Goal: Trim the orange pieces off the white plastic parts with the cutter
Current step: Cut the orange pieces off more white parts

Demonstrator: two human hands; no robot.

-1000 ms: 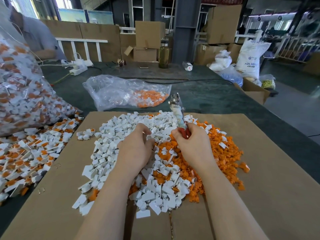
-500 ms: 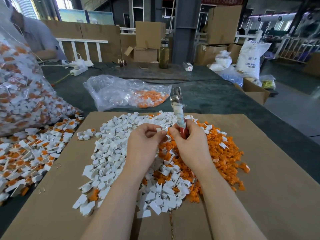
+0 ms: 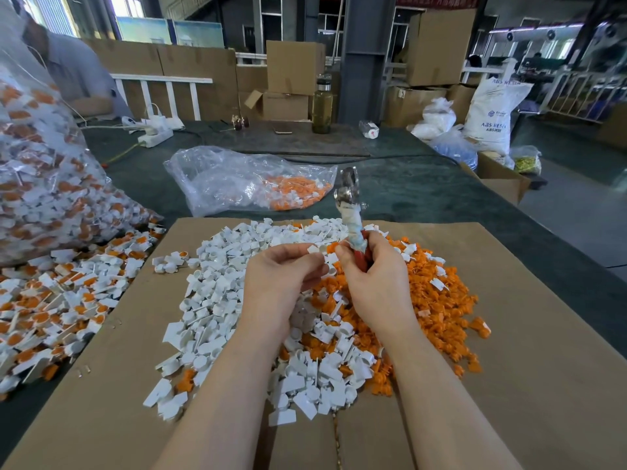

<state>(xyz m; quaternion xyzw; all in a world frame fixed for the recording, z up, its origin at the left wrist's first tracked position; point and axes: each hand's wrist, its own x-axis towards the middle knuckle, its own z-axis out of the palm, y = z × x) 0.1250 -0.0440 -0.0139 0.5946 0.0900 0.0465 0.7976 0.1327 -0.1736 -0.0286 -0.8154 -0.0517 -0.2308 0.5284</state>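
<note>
Cutter (image 3: 351,212) handles hidden in right hand (image 3: 371,279), big bag (image 3: 44,171) cropped left

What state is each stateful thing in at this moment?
Left hand: pinching a small white plastic part.
Right hand: gripping the red-handled metal cutter, head up.
Clear plastic bag of orange pieces: lying open.
Brown cardboard box: flap open.

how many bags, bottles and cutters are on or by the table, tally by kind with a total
clear plastic bags of parts: 2, the big one at the left and the smaller one in the middle
white sacks: 2, the printed sack and the small sack
bottles: 2, the upright bottle and the lying bottle
cutter: 1, held in the right hand
total: 7
</note>
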